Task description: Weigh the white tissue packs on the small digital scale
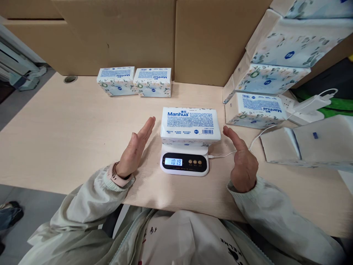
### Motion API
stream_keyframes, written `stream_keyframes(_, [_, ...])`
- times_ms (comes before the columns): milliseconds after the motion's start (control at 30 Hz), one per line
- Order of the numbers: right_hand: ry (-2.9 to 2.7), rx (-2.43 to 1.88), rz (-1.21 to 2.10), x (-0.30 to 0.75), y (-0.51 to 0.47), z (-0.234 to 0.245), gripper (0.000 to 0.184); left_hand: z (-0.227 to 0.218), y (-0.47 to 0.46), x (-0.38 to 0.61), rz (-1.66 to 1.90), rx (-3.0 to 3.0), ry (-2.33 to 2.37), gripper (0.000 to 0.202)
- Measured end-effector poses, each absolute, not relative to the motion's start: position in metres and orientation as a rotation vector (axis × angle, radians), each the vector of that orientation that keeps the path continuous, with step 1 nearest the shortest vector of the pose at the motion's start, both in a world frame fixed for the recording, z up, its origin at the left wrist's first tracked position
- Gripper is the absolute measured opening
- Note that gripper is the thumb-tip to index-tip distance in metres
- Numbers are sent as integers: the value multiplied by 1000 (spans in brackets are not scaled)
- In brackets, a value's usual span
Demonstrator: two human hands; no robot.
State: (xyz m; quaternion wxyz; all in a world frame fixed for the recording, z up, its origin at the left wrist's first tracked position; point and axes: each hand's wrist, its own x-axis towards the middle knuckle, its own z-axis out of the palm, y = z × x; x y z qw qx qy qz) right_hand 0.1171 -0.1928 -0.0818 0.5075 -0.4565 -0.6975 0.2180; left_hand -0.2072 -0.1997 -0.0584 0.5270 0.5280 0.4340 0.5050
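Note:
A white and blue tissue pack (pixel 190 123) marked Manhua lies flat on a white digital scale (pixel 184 165), covering most of its weighing plate. The scale's lit display appears to read 101.9. To the left of the pack, my left hand (pixel 135 149) is held upright with its fingers stretched out, apart from the pack. On the other side, my right hand (pixel 243 162) is likewise extended, its fingertips near the pack's right end without touching. Neither hand holds anything.
Two tissue packs (pixel 153 81) stand at the back against cardboard boxes (pixel 118 36). Stacked packs (pixel 273 79) rise at the right, beside a power strip (pixel 303 110). A white cable (pixel 255 140) runs from the scale. More packs (pixel 322 141) lie at the right edge.

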Motion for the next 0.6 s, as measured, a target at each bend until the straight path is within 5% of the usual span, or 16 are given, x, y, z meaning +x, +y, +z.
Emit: stream_keyframes(600, [-1690, -1089, 529, 116, -193, -83, 53, -60, -201, -207, 1212, 1299, 977, 70])
